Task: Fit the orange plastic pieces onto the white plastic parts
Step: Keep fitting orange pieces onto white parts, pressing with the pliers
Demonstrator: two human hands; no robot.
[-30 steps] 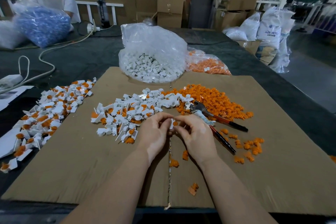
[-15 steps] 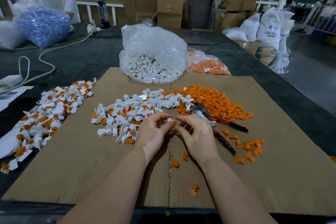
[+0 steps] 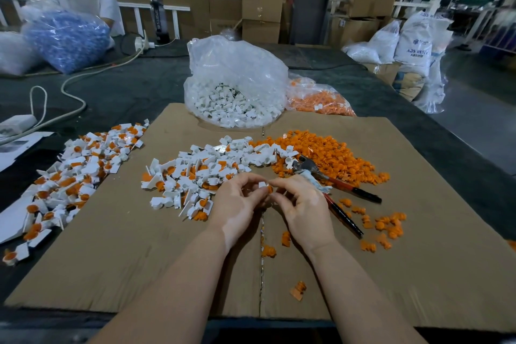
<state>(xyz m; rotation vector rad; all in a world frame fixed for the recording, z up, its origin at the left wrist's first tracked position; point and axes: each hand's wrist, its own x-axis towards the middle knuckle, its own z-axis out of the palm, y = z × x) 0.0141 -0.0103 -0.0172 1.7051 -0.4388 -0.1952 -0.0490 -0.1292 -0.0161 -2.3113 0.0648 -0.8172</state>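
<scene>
In the head view, the left hand (image 3: 237,204) and the right hand (image 3: 304,204) met over the middle of the cardboard sheet (image 3: 418,274), and their fingertips pinched one white part (image 3: 262,184) with an orange piece (image 3: 269,189) touching it (how far it was pushed in, I could not tell). On the cardboard, the heap of white parts (image 3: 201,173) lay just left of the hands, the heap of orange pieces (image 3: 329,156) lay behind them to the right, and the pliers (image 3: 335,190) lay just right of the right hand.

Two bare forearms in view, no sleeves, left hand (image 3: 237,204) and right hand (image 3: 303,205) ungloved, no rings or watch
</scene>
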